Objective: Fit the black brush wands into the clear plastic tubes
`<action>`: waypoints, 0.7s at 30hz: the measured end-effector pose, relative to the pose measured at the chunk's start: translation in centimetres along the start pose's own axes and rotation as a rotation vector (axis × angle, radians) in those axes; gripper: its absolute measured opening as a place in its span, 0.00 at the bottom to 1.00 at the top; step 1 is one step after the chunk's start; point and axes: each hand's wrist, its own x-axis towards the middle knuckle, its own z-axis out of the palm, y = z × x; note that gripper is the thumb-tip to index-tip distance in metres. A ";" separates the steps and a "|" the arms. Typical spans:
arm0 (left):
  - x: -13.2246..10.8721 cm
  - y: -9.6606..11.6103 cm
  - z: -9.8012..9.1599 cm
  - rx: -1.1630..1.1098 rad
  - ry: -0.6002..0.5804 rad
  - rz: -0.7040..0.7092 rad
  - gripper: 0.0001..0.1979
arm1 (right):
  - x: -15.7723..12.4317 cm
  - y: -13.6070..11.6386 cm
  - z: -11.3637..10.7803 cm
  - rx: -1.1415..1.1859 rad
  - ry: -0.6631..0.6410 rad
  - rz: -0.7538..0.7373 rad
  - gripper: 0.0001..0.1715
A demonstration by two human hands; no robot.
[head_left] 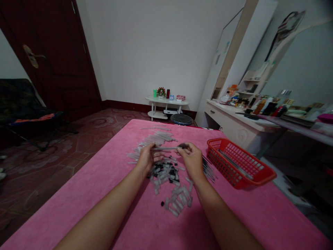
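On the left of the bench, a pink cloth point(96, 180) lies bare up to the left hand point(147, 159), whose thumb and forefinger pinch one end of a thin tube point(166, 148) while its other fingers curl loosely beneath. Just beyond that hand, a spread of clear tubes point(158, 137) lies on the cloth, most of them running roughly left to right. The held tube is raised between the two hands, its long axis also running left to right and nearly level; blur hides which end is which. Below it sits a heap of black and clear caps point(163, 172), and nearer the body are a lone black cap point(162, 203) and a smaller pile of clear caps point(180, 198). The right hand point(191, 158) pinches the tube's other end between thumb and fingers, with a dark blur there too unclear to name. Just beside that wrist, thin dark sticks point(208, 170) point away from the body. Farthest right, a red basket point(255, 181) stands upright, holding a few long, thin sticks laid along its length, slanting from the far left end toward the near right.
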 end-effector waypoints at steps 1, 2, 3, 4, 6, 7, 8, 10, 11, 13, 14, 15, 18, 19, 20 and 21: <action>0.0 0.0 -0.1 0.070 0.016 0.018 0.11 | 0.1 -0.1 -0.1 0.001 0.001 0.004 0.10; 0.0 -0.1 -0.1 0.155 0.038 0.061 0.15 | 0.2 -0.2 -0.3 -0.001 0.001 0.009 0.10; 0.0 -0.1 -0.2 0.247 0.064 0.121 0.19 | 0.2 -0.3 -0.4 -0.006 -0.003 0.013 0.10; 0.1 -0.1 -0.3 0.340 0.094 0.189 0.22 | 0.2 -0.5 -0.4 -0.014 -0.008 0.013 0.09; 0.2 -0.1 -0.6 0.504 0.153 0.325 0.27 | 0.1 -0.7 -0.5 -0.054 -0.024 -0.016 0.08; 0.2 -0.1 -0.7 0.562 0.178 0.386 0.27 | 0.1 -0.9 -0.4 -0.090 -0.036 -0.048 0.07; 0.2 0.0 -0.7 0.604 0.197 0.443 0.27 | -0.1 -1.0 -0.4 -0.135 -0.051 -0.086 0.06; 0.2 0.1 -0.8 0.654 0.215 0.537 0.26 | -0.3 -1.0 -0.3 -0.227 -0.073 -0.154 0.04; 0.2 0.1 -0.8 0.662 0.218 0.568 0.25 | -0.4 -1.0 -0.3 -0.259 -0.076 -0.172 0.04; 0.1 0.0 -0.8 0.667 0.212 0.607 0.24 | -0.6 -0.8 -0.2 -0.278 -0.062 -0.171 0.04; 0.1 -0.1 -0.8 0.671 0.207 0.622 0.23 | -0.6 -0.6 -0.1 -0.265 -0.049 -0.156 0.04; 0.1 -0.2 -0.8 0.675 0.202 0.635 0.23 | -0.7 -0.5 0.0 -0.242 -0.036 -0.136 0.04; 0.0 -0.5 -0.7 0.693 0.201 0.650 0.22 | -0.8 -0.5 0.3 -0.150 -0.005 -0.067 0.06; 0.0 -0.6 -0.7 0.696 0.203 0.646 0.22 | -0.8 -0.7 0.4 -0.123 0.005 -0.045 0.07; 0.0 -0.6 -0.6 0.698 0.205 0.642 0.22 | -0.8 -0.8 0.4 -0.102 0.013 -0.025 0.07; -0.1 -0.7 -0.6 0.698 0.208 0.638 0.22 | -0.9 -1.0 0.5 -0.088 0.018 -0.006 0.08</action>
